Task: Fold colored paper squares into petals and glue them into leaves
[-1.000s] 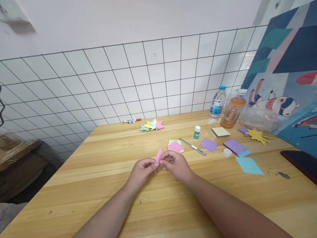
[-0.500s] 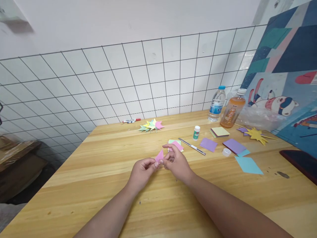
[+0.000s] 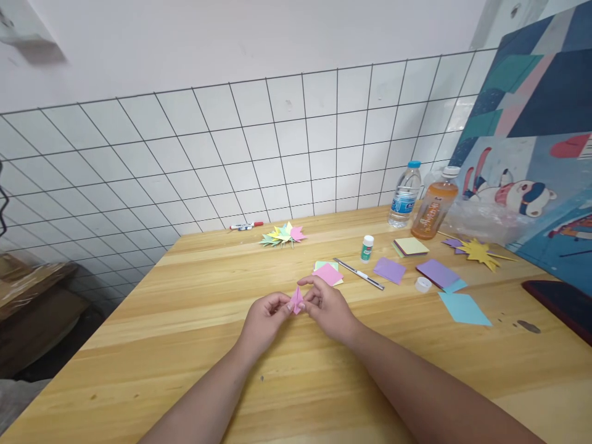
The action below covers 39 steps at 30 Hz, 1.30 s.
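Well, I see the left hand (image 3: 264, 319) with fingertips clamped on a folded pink paper (image 3: 296, 298), just below the frame's centre. The right hand (image 3: 330, 311) touches it by thumb, index finger lifted apart; whether its other fingers grip, I cannot tell. Farther right lies a pen (image 3: 359, 274).

From here I see both bare forearms (image 3: 407, 370) slanting forward and inward to the folded pink paper (image 3: 296, 301). The left hand (image 3: 263, 317) pinches its left edge, index finger bent above the thumb. The right hand (image 3: 330, 310) grips its right edge, thumb on its face, index finger arched near its top point. Both wrists (image 3: 354, 333) sit on its near side.
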Motion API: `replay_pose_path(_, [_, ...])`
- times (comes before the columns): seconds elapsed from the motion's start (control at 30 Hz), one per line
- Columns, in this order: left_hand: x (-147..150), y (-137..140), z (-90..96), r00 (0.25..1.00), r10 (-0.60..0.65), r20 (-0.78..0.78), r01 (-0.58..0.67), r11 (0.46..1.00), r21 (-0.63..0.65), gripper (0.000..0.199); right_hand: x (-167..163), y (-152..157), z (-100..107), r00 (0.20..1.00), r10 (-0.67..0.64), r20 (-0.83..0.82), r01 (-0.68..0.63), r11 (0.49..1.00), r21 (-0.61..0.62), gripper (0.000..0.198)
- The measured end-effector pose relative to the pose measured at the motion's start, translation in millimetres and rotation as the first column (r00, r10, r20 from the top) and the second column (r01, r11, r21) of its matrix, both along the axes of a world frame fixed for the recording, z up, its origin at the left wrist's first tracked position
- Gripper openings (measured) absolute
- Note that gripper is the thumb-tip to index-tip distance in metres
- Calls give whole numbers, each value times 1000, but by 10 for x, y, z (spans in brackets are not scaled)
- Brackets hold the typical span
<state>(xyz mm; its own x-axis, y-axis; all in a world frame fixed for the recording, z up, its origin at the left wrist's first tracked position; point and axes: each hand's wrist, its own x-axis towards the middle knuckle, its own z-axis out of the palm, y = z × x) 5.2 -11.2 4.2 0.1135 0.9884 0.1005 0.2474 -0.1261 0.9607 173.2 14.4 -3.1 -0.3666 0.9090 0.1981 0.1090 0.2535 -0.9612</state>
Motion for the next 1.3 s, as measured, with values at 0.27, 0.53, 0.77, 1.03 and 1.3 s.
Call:
replay_pose_path(0.27, [17, -20, -29, 959, 73, -275, -28, 986, 166, 20, -9, 14, 10, 998, -32, 49, 34, 999, -32, 22])
replay_pose_path(0.53, [8, -36, 12, 911, 123, -393, -26, 970, 242, 19, -20, 1, 51, 996, -34, 87, 42, 995, -89, 7])
replay_pose_path(0.77, [28, -80, 110, 819, 128, -559, 91, 934, 347, 20, -15, 13, 27, 999, 4, 54, 1, 996, -86, 10])
replay_pose_path(1.03, [35, -101, 100, 778, 135, -613, 118, 927, 355, 19, -24, 43, -61, 1000, 20, 3, -20, 994, -110, 12])
replay_pose_path(1.3, [86, -103, 110, 818, 131, -560, 27, 964, 265, 21, -9, 24, -62, 986, -47, 160, 48, 999, -2, 8])
